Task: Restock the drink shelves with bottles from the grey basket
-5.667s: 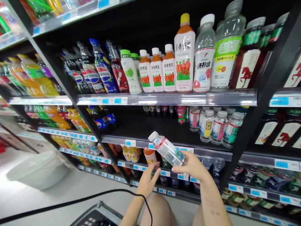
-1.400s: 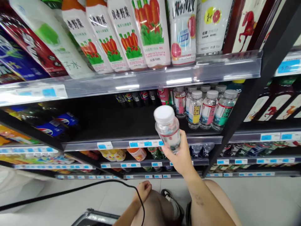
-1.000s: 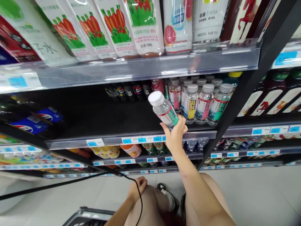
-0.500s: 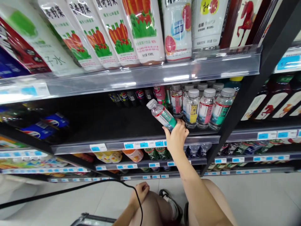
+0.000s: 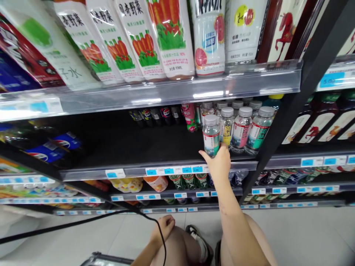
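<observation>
My right hand (image 5: 220, 160) is closed around the lower part of a clear soda water bottle (image 5: 211, 135) with a white cap and a red, white and green label. The bottle stands upright at the shelf's front, at the left end of the front row. Its base and some of my fingers are hidden. Just right of it are a yellow-labelled soda bottle (image 5: 226, 127), a pink-labelled one (image 5: 241, 131) and a green-labelled one (image 5: 260, 131). Low in view, my left hand (image 5: 165, 225) rests by my knee, fingers curled, with nothing visible in it.
The shelf above, edged with a clear plastic lip (image 5: 149, 95), carries juice cartons and bottles. Pepsi bottles (image 5: 68, 140) lie at the left of the middle shelf. A black upright (image 5: 277, 125) bounds the bay. A black cable (image 5: 133, 211) crosses the lower left, above a basket-like rim (image 5: 108, 258).
My right hand has moved right and turned the soda water bottle from tilted to upright beside the other soda bottles. My left hand has stayed by the knee.
</observation>
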A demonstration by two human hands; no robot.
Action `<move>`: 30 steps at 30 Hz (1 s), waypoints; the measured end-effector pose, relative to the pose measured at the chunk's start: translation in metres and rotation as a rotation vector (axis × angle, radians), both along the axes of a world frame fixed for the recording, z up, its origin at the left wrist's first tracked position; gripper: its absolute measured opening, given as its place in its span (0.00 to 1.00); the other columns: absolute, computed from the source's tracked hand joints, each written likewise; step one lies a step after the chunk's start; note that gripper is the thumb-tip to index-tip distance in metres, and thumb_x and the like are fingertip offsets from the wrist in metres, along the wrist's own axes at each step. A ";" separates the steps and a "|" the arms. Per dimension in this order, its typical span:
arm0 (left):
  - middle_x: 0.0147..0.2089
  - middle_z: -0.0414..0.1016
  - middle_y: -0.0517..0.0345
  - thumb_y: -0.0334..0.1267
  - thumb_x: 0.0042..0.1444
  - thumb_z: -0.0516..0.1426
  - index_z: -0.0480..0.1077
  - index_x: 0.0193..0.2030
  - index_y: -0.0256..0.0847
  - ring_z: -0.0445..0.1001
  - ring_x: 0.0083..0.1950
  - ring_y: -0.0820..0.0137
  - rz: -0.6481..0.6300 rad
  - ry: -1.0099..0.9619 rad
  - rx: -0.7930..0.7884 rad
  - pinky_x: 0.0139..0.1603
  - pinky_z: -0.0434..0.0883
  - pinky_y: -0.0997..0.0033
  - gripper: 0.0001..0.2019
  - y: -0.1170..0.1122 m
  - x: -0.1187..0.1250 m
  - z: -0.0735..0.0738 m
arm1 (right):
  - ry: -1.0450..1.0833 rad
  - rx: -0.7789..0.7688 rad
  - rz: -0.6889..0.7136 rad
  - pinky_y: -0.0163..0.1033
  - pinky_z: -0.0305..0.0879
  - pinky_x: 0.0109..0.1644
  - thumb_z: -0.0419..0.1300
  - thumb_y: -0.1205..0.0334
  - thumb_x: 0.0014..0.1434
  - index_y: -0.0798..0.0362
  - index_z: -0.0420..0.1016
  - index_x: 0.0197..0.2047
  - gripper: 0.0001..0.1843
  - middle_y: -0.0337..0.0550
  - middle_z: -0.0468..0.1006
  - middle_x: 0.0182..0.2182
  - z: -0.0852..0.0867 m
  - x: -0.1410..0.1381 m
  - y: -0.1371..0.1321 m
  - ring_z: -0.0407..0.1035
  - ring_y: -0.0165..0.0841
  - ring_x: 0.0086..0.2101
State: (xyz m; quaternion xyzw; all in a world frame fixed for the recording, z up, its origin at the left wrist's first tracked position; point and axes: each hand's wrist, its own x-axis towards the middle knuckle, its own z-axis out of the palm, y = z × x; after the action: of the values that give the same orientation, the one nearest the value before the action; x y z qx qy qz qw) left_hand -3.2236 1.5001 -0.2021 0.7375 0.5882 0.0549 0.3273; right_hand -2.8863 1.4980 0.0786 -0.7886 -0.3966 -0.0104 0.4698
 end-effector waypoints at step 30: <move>0.25 0.66 0.59 0.37 0.54 0.50 0.61 0.23 0.42 0.66 0.32 0.67 0.031 0.083 -0.001 0.38 0.58 0.67 0.10 -0.002 0.008 0.004 | -0.056 0.190 0.385 0.50 0.69 0.59 0.59 0.60 0.67 0.55 0.73 0.61 0.20 0.52 0.75 0.50 -0.011 -0.015 -0.004 0.70 0.44 0.50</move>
State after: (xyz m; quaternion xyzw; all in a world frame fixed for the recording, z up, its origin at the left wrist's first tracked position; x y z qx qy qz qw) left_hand -3.2153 1.4985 -0.1983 0.7298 0.6128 0.0290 0.3018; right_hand -2.9011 1.4941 0.0679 -0.6498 -0.5499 0.0202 0.5244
